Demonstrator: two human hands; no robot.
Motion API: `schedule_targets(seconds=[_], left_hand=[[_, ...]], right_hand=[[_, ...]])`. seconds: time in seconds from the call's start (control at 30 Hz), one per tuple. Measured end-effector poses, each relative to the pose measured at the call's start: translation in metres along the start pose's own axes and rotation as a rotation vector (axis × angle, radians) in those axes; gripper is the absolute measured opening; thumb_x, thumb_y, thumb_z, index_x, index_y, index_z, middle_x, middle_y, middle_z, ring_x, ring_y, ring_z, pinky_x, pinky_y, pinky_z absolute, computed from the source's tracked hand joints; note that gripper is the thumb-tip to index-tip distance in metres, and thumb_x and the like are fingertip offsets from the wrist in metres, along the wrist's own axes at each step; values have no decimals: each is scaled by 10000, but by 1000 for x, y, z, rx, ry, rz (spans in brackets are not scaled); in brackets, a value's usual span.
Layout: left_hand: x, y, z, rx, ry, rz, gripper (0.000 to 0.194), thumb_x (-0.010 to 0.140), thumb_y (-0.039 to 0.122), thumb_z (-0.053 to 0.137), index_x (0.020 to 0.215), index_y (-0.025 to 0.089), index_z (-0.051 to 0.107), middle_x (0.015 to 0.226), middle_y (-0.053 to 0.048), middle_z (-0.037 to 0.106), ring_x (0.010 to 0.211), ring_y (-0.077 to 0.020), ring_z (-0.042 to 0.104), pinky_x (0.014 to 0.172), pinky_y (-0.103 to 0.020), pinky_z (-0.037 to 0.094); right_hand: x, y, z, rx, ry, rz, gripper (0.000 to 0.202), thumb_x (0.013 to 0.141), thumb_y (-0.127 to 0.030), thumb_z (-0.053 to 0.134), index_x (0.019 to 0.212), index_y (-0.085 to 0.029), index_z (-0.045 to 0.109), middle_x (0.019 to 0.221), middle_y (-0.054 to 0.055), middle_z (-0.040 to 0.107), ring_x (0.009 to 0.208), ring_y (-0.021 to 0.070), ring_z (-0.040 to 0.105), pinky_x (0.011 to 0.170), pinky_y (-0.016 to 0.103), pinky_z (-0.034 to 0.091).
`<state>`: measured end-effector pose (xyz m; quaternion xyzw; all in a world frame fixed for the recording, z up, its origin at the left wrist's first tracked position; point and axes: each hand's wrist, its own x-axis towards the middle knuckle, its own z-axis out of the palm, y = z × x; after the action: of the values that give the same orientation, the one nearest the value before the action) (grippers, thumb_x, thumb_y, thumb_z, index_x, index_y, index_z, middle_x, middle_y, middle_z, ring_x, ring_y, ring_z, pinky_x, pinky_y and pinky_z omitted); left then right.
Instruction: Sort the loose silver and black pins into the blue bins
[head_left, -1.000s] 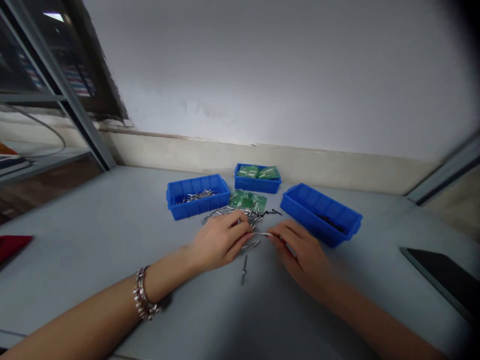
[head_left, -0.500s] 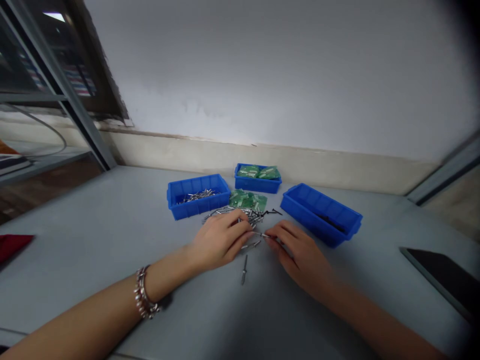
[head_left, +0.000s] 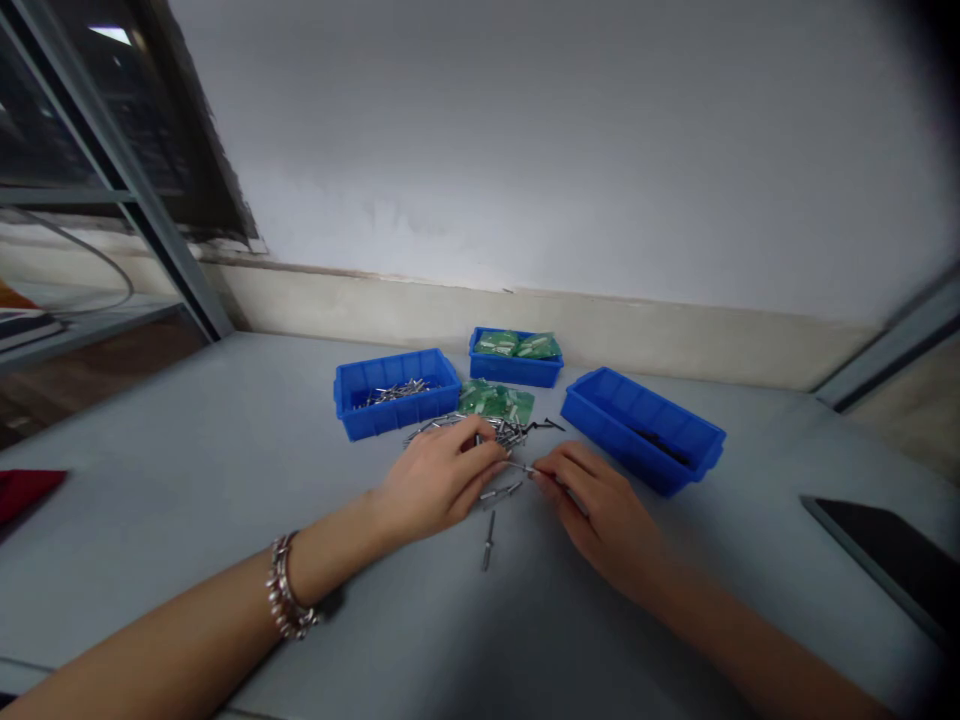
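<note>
A slim silver pin with a small collar, which looks like a blind rivet [head_left: 523,467], spans the gap between my two hands above the table. My left hand [head_left: 448,475] pinches one end of it between the fingertips. The other end sits between the thumb and finger of my right hand [head_left: 589,500]. Beneath and behind my left hand lies a heap of similar silver rivets [head_left: 511,433], partly hidden by that hand. A few loose ones lie nearer me, among them a single rivet [head_left: 488,541] pointing away from me.
A blue bin [head_left: 397,410] with silver rivets stands left of the heap. Another blue bin [head_left: 517,371] at the back holds green bags. Dark pieces lie in the right blue bin [head_left: 637,440]. Green packets [head_left: 495,400], dark screws [head_left: 551,424] and a dark flat device [head_left: 885,560] rest on the table.
Both hands have stayed almost in place. The rivet between them has shifted very slightly, its right end moving a touch to the right.
</note>
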<state>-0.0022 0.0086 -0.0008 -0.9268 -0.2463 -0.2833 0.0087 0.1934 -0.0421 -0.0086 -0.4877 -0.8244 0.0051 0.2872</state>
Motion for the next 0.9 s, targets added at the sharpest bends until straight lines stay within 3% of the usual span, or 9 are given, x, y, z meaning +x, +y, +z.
schedule_targets(seconds=[0.23,0.43,0.7,0.9], left_hand=[[-1,-1,2,-7,0,-1,237,903,226,340,874,148,561,920,-73,525,768,-147,520,638,-277,470],[-2,-2,3,-32,-51,15,200,887,203,375,895,151,568,937,-72,523,784,-154,526,668,-294,475],[-2,-2,4,-22,-7,38,211,891,209,363,918,151,563,944,-74,527,802,-158,529,668,-285,475],[-1,-3,5,-6,-70,1,238,902,228,348,892,144,571,919,-75,531,765,-158,529,648,-292,469]], right_hand=[[0,0,0,-22,-8,-31,233,897,-195,347,812,-182,564,778,56,582,729,181,550,663,333,482],[1,0,-1,4,21,-2,201,902,-204,364,877,-187,562,816,54,580,781,187,551,721,346,472],[1,0,2,-62,-139,3,201,873,-163,397,834,-186,593,805,63,590,744,185,573,667,337,499],[1,2,0,-4,-21,-1,217,899,-191,354,879,-187,570,815,57,578,759,186,552,688,347,479]])
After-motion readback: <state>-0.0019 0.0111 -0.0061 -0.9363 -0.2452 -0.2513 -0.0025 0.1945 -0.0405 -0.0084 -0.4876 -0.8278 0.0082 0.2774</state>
